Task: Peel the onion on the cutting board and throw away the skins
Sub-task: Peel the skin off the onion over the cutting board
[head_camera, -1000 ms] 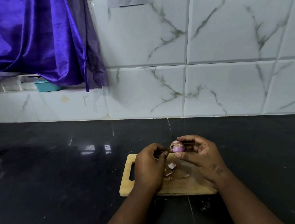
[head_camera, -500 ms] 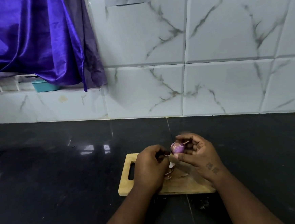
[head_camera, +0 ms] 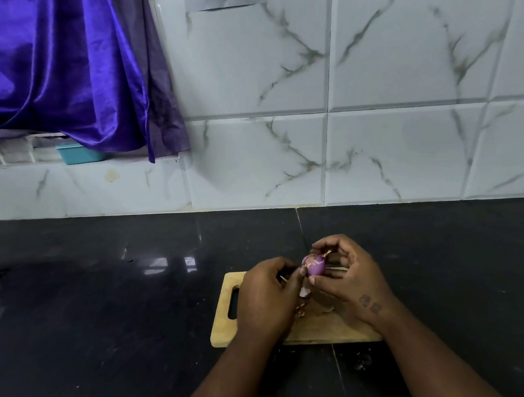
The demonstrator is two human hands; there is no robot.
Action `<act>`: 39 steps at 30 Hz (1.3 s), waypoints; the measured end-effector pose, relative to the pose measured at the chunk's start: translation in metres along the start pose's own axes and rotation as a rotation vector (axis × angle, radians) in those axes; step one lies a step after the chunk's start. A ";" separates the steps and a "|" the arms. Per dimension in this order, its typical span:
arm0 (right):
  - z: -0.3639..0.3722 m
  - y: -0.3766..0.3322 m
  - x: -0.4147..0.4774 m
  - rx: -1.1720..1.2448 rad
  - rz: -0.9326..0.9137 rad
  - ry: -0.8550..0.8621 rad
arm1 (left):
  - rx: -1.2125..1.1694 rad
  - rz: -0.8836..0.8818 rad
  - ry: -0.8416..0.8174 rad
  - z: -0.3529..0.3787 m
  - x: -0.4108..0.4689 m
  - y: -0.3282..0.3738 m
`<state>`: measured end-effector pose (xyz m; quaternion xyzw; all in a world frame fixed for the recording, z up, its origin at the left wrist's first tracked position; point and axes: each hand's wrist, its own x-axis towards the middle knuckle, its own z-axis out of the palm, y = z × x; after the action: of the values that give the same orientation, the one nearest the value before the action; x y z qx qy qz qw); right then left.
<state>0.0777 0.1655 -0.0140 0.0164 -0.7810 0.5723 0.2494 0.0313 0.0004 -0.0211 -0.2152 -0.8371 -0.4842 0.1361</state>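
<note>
Onion: small purple onion (head_camera: 315,266), partly stripped, with pale shreds of skin clinging to its top; it is held in the air above the far edge of the board, between the two hands.
Right hand: right hand (head_camera: 350,280) cups the onion from the right, thumb under it and fingers curled over its far side, pinching it firmly.
Left hand: left hand (head_camera: 267,298) sits just left of the onion, fingers curled in and its fingertips meeting at the onion's left end; whether they nip a strip of skin I cannot tell.
Cutting board: light wooden rectangular cutting board (head_camera: 324,328) with a slot handle at its left end lies flat on the counter, mostly covered by the hands.
Skins: a few pale onion skins (head_camera: 304,293) lie on the board in the gap below the hands, near its middle.
Counter: glossy black stone counter (head_camera: 106,304) is bare to the left of the board, to its right and on the far side up to the wall; small flecks lie on it just near of the board's near edge.
Wall: white marble-veined tile wall (head_camera: 371,95) closes the far side.
Far left: purple satin cloth (head_camera: 56,73) hangs over a ledge, with a teal container (head_camera: 78,153) tucked under it, well apart from the board.
</note>
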 end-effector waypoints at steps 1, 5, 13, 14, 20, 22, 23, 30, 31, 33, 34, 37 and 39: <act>0.001 0.001 0.000 -0.001 -0.003 -0.009 | -0.010 0.008 0.009 0.000 0.000 0.001; 0.003 0.001 -0.001 0.005 0.009 -0.040 | -0.045 0.022 0.010 -0.001 -0.003 0.004; 0.004 0.002 -0.001 -0.024 -0.031 -0.046 | -0.106 -0.017 0.029 -0.003 -0.002 0.004; 0.003 0.002 -0.001 -0.019 -0.035 -0.045 | -0.124 -0.023 0.034 -0.003 -0.002 0.004; 0.002 0.003 0.000 0.021 -0.059 -0.032 | -0.144 -0.025 0.026 -0.003 -0.001 0.003; 0.002 0.003 0.000 0.032 -0.064 -0.026 | -0.130 -0.027 0.034 -0.003 -0.001 0.001; 0.002 0.002 -0.001 0.033 -0.065 -0.026 | -0.125 -0.028 0.048 -0.003 0.000 0.001; 0.001 0.002 0.000 0.029 -0.066 -0.021 | -0.182 -0.029 0.022 -0.003 -0.001 0.003; 0.001 0.002 0.000 0.024 -0.066 -0.024 | -0.173 -0.030 0.026 -0.003 -0.001 0.003; 0.002 0.002 -0.001 0.024 -0.066 -0.026 | -0.152 -0.030 0.046 -0.004 0.000 0.002; 0.001 0.002 -0.001 0.025 -0.066 -0.027 | -0.145 -0.027 0.057 -0.004 0.000 0.002; 0.001 0.002 -0.001 0.015 -0.070 -0.033 | -0.129 -0.021 0.069 -0.004 0.000 0.002; 0.001 0.002 0.000 0.008 -0.067 -0.025 | -0.140 -0.019 0.064 -0.004 0.000 0.003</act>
<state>0.0764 0.1652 -0.0164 0.0509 -0.7806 0.5666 0.2588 0.0333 -0.0018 -0.0169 -0.2007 -0.7984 -0.5494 0.1427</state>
